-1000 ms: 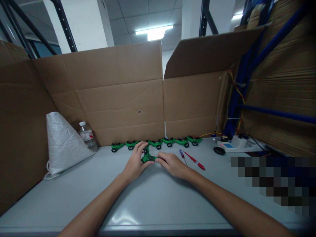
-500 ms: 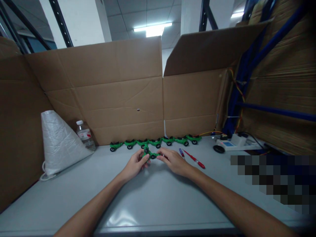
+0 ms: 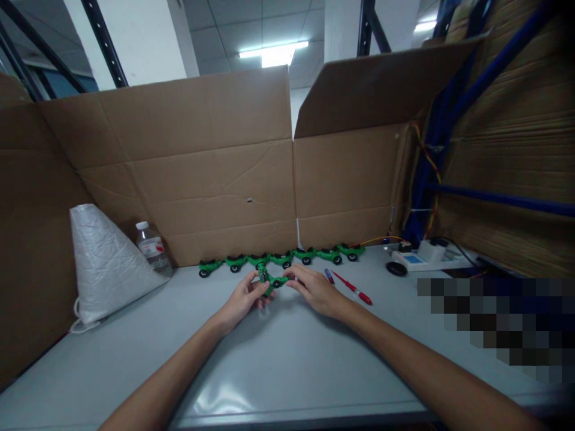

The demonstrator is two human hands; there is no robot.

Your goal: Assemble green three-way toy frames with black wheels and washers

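Between my hands, above the grey table, is a green toy vehicle [image 3: 271,282] with black parts. My left hand [image 3: 245,299] grips its left side, thumb in front and fingers curled behind. At its right end, my right hand [image 3: 314,292] pinches a tip between thumb and fingers, which cover that end. Just behind stand several similar green toy vehicles with black wheels, in a row; the leftmost toy vehicle [image 3: 210,267] and the rightmost toy vehicle [image 3: 351,251] show clearly. To the right of my right hand lie a red screwdriver [image 3: 359,293] and a short blue-handled screwdriver [image 3: 329,276].
A silvery padded bag [image 3: 105,269] and a water bottle [image 3: 153,248] stand at the left. A white power strip [image 3: 431,258] with cables sits at the right, by a blue metal post [image 3: 424,179]. Cardboard walls [image 3: 202,185] enclose the table [image 3: 278,371] behind and at the sides.
The toy vehicle in my hands has turned and tilted, so its lower part now points more downward. Both hands keep hold of it in nearly the same place. The view has shifted slightly.
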